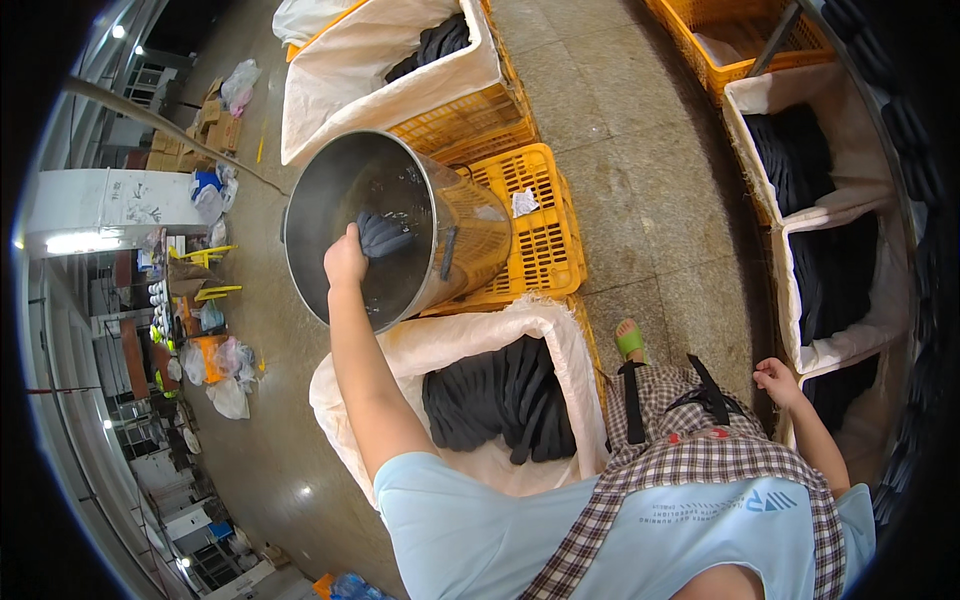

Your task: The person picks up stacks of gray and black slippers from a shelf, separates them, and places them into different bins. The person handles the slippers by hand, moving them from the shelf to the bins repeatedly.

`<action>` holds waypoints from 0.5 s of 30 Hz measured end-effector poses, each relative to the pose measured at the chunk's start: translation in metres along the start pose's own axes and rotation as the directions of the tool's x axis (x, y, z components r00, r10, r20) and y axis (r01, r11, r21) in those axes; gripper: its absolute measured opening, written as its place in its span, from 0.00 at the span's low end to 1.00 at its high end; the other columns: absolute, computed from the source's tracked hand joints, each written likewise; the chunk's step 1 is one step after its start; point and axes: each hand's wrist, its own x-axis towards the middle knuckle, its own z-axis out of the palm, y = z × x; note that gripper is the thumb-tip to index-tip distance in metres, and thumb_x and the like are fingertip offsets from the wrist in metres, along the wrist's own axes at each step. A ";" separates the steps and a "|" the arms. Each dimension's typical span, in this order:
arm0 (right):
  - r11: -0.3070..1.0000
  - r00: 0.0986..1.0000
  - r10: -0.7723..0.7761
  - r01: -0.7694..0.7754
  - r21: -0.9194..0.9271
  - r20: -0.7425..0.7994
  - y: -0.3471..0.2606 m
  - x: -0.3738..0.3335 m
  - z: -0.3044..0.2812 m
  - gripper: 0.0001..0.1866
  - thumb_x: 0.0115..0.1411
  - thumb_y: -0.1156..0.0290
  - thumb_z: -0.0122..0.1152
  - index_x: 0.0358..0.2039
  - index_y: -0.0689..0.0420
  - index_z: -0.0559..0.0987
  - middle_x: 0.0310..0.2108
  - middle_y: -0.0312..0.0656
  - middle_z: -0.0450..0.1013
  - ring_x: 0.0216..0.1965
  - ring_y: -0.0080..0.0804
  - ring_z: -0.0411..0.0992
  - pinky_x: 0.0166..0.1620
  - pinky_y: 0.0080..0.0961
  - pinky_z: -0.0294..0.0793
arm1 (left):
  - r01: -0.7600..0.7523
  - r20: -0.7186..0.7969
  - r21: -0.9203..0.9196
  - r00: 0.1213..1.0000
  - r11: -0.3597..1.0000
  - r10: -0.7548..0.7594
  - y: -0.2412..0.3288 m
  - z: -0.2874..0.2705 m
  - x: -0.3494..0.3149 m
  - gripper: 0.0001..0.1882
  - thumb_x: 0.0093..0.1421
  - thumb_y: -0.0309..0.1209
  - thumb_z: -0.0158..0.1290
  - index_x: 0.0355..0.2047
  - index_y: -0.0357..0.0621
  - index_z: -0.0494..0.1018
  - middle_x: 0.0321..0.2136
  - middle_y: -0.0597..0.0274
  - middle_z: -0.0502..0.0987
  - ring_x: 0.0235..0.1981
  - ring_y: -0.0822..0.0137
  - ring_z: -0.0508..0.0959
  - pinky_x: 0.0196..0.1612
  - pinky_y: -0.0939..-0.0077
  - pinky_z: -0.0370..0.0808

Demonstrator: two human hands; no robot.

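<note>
Dark fabric pieces [383, 236] sit bunched in the left hand [345, 262], whose grip is closed around them inside the mouth of a steel drum [330, 210]. That drum lies tipped on its side, its open end turned toward the person, probably so an arm can reach straight in rather than down over a tall rim. It rests on an upturned yellow crate [540, 230], which lifts it to a handy height. Through the drum's perforated wall [475, 235] the crate shows faintly.

Just below the drum stands a crate lined with pale cloth [420, 345], holding a heap of similar dark pieces [500, 405]; it sits close under the drum's mouth, near enough for a short carry. Another lined crate [380, 70] with dark pieces stands behind the drum.

At the far side, the right hand [775, 378] hangs near the edge of a row of lined bins [830, 210] filled with more dark fabric; its fingers curl loosely and hold nothing. A checked apron [690, 450] covers the person's lap, and a foot in a green sandal [629, 340] rests on the stone floor [640, 160].
</note>
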 end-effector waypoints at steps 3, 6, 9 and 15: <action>0.999 1.000 -0.025 0.025 -0.029 -0.014 0.018 0.001 0.000 0.10 0.55 0.71 0.59 0.35 0.61 0.71 0.25 0.35 0.69 0.27 0.22 0.68 0.32 0.20 0.68 | -0.010 -0.011 -0.004 1.000 1.000 0.010 0.003 0.001 -0.003 0.20 0.44 0.22 0.55 0.39 0.44 0.65 0.29 0.51 0.77 0.34 0.50 0.77 0.35 0.58 0.74; 0.997 0.999 -0.043 0.044 -0.059 0.016 0.035 0.002 -0.002 0.11 0.54 0.71 0.60 0.34 0.61 0.71 0.25 0.36 0.70 0.27 0.23 0.68 0.32 0.21 0.69 | 0.006 -0.064 -0.014 0.998 1.000 -0.007 0.005 -0.011 -0.017 0.22 0.43 0.21 0.56 0.40 0.43 0.64 0.30 0.51 0.76 0.34 0.50 0.77 0.35 0.58 0.74; 0.996 0.997 -0.058 0.062 -0.067 0.050 0.050 0.000 0.000 0.11 0.54 0.70 0.61 0.34 0.61 0.72 0.25 0.37 0.70 0.27 0.24 0.68 0.32 0.22 0.70 | 0.023 -0.144 -0.020 0.989 1.000 -0.026 -0.002 -0.039 -0.049 0.24 0.43 0.20 0.55 0.43 0.41 0.64 0.31 0.49 0.76 0.33 0.49 0.77 0.35 0.58 0.73; 0.962 0.996 -0.063 0.078 -0.260 0.066 0.065 0.025 -0.020 0.13 0.51 0.68 0.61 0.33 0.63 0.72 0.25 0.41 0.71 0.27 0.28 0.70 0.33 0.25 0.71 | 0.172 -0.318 0.037 0.936 0.984 -0.151 -0.024 -0.122 -0.120 0.25 0.45 0.20 0.52 0.46 0.35 0.62 0.32 0.44 0.75 0.33 0.45 0.76 0.34 0.56 0.73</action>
